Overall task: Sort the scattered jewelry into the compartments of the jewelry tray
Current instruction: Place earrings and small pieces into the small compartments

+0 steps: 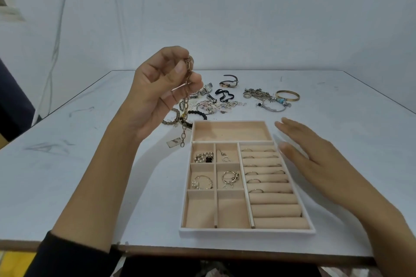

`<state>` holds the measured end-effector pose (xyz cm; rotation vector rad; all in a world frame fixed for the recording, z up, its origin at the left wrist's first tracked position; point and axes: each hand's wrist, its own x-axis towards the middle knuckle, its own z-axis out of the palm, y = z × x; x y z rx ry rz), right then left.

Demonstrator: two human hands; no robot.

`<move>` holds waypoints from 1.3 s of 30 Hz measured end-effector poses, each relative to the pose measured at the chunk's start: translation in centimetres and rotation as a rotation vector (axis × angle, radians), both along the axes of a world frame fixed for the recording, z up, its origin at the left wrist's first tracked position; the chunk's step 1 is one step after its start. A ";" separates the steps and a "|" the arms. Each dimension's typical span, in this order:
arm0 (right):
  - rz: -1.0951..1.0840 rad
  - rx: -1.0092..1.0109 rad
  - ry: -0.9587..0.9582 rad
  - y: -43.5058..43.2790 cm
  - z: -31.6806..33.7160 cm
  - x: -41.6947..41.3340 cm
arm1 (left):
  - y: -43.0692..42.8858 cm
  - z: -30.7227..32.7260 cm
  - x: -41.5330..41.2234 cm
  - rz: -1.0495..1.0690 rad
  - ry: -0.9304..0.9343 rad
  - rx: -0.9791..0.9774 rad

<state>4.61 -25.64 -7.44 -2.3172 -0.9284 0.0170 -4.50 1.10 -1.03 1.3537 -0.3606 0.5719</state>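
My left hand [162, 87] is raised above the table and pinches a gold link chain [186, 105] that hangs down, its tag end just left of the tray's far corner. My right hand [315, 159] hovers flat and open over the tray's right side. The beige jewelry tray [247, 230] lies in front of me. Its ring rolls [267, 177] hold several rings, and small left compartments hold a pearl bracelet [203, 157], earrings [225, 156] and hoops [230, 178]. The long far compartment [231, 131] holds nothing.
Scattered jewelry lies beyond the tray: a watch [206, 90], a leather bracelet [228, 82], black cords [224, 94], a tangle of silver pieces [216, 105], a charm pile [257, 94], a gold bangle [288, 95], beaded bracelets [174, 118]. The table edge [225, 252] runs close to me.
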 end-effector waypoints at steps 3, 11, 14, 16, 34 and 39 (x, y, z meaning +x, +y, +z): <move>-0.019 -0.305 0.029 -1.1 -1.2 -1.3 | 0.0 0.0 0.0 -0.007 -0.004 0.013; -0.076 -0.543 -0.117 -1.6 -2.3 -1.7 | 0.1 -0.1 -0.4 -0.006 -0.016 0.042; -0.094 -0.553 -0.147 -1.7 -2.4 -1.5 | -0.2 -0.5 -0.7 0.001 -0.018 0.047; -0.095 -0.551 -0.148 -1.8 -2.3 -1.6 | -0.6 -0.8 -0.8 -0.008 -0.018 0.041; -0.109 -0.546 -0.080 -1.4 -1.7 -2.0 | -1.0 -2.3 -1.6 -0.113 0.211 0.236; -0.107 -0.547 -0.072 -1.5 -1.7 -2.0 | -0.7 -2.3 -1.9 -0.150 0.291 0.319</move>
